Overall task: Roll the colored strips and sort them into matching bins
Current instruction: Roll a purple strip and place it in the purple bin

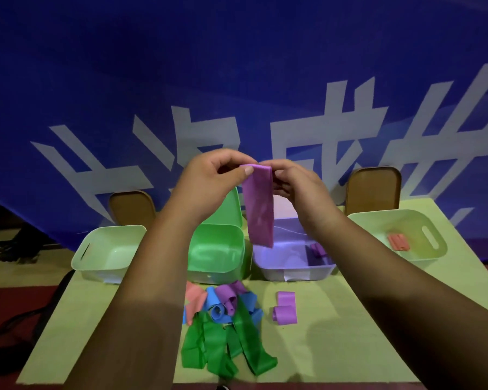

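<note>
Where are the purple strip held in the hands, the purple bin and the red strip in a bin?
purple strip [259, 212]: head view, middle of the hanging part.
purple bin [282, 273]: head view, front wall.
red strip [398, 242]: head view, its middle, inside the rightmost bin.

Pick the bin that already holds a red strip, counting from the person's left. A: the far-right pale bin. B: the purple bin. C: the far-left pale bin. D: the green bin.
A: the red strip lies inside the far-right pale bin, while the far-left pale bin and the green bin show no strip inside.
</note>
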